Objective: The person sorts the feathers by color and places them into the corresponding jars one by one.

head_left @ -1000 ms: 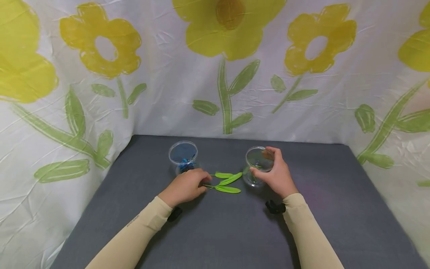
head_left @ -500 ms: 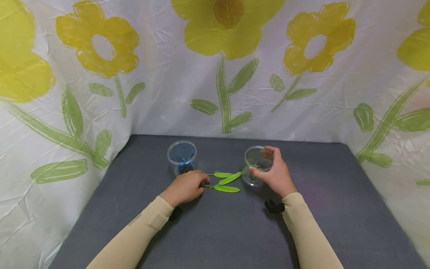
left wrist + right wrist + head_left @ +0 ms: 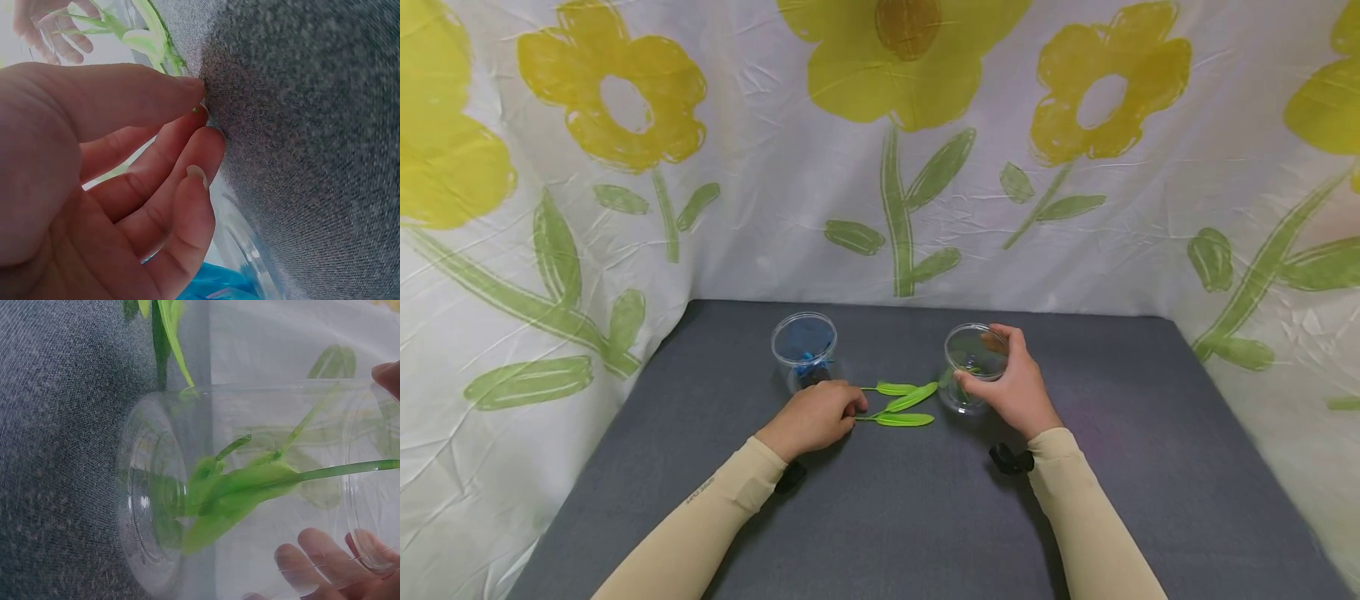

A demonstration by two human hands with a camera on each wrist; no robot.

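Note:
My left hand (image 3: 816,419) is low over the grey cloth, its thumb and index finger pinching the quill end of a green feather (image 3: 905,420). In the left wrist view a tiny green tip shows between those fingertips. Two more green feathers (image 3: 913,397) lie just behind it, pointing right. With my right hand (image 3: 1017,387) I grip a clear plastic cup (image 3: 951,406), thumb at the near side and fingers round the far side. Several green feathers (image 3: 244,487) stand inside that cup, their quills slanting toward its mouth.
A second clear cup (image 3: 804,313) holding blue feathers (image 3: 808,364) stands behind my left hand, partly hidden by it. Grey cloth covers the table (image 3: 910,517). Behind it hangs a white curtain (image 3: 760,167) printed with yellow flowers.
The head view has drifted slightly. My left thumb and fingers sit a little closer together at the quill; my right hand and both cups keep their places.

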